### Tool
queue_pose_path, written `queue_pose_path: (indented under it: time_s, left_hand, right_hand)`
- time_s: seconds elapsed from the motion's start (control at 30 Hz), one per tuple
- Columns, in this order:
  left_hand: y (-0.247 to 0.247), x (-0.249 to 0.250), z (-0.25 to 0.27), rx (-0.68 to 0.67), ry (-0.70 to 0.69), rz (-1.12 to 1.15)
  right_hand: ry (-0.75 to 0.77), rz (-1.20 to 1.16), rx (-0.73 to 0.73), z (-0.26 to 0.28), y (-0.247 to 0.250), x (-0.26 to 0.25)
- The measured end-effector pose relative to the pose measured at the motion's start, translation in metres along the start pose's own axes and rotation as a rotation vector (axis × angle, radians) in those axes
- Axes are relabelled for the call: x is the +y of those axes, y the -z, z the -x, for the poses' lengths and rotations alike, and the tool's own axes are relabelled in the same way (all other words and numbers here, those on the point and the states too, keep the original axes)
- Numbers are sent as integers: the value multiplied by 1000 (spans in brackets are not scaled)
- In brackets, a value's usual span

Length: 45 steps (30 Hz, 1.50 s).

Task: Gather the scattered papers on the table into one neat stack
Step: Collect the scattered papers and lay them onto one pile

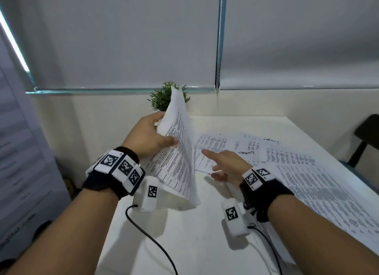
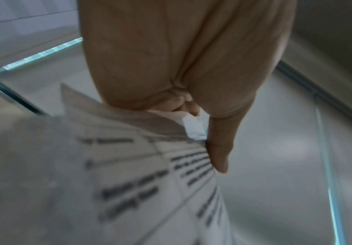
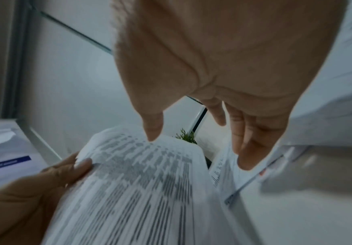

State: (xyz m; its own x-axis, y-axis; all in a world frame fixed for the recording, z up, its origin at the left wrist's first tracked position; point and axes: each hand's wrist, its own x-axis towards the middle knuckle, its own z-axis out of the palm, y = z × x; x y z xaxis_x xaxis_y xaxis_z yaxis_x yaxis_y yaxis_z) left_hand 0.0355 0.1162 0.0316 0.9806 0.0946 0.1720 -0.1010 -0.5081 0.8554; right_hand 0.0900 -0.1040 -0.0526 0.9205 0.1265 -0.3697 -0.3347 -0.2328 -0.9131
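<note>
Upright sheaf: printed paper bundle (image 1: 176,151), curling, pinched by left hand (image 1: 146,135).
Right hand (image 1: 226,164): fingers spread, reaching over flat loose sheets (image 1: 297,172).

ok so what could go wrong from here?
1. The left hand pinches the held sheets at one edge only; they bow and could slip or crease.
2. The right hand, fingers straight, reaches for the loose papers overlapping on the table; dragging one may shift the others.
</note>
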Motion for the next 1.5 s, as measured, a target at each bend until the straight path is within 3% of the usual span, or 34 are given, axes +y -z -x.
queue_pose_path:
  time_s: [0.1, 0.23, 0.47, 0.6, 0.7, 0.8, 0.97, 1.1, 1.2, 1.3, 1.4, 1.5]
  left_hand:
    - [0, 20, -3, 34, -52, 135]
    - [-5, 13, -17, 30, -10, 276]
    - [-18, -38, -35, 26, 210, 210]
    - [-49, -33, -30, -7, 313, 330]
    - [-83, -21, -25, -63, 319, 437]
    - [-122, 4, -14, -101, 290, 398]
    - [-190, 44, 17, -339, 318, 468]
    - [-232, 52, 46, -596, 375, 331]
    - [-252, 51, 57, -696, 383, 202]
    - [-247, 51, 57, -648, 252, -64]
    - [-224, 42, 38, -462, 153, -241]
    - [-193, 27, 15, -306, 145, -319]
  right_hand:
    - [32, -141, -75, 5, 6, -7]
    - [88, -162, -135, -3, 8, -13]
    - [188, -236, 108, -30, 33, -3]
    - [246, -48, 198, -22, 63, -2]
    - [221, -94, 263, 0, 100, -3]
    - [217, -52, 375, 30, 148, 3]
    - [93, 114, 458, 85, 236, 38]
    - [-63, 374, 488, 116, 278, 88]
    - [-143, 572, 494, 125, 291, 118]
    - [-231, 706, 464, 128, 294, 128]
    - [-287, 855, 485, 129, 291, 118]
    - [-232, 933, 523, 127, 280, 93]
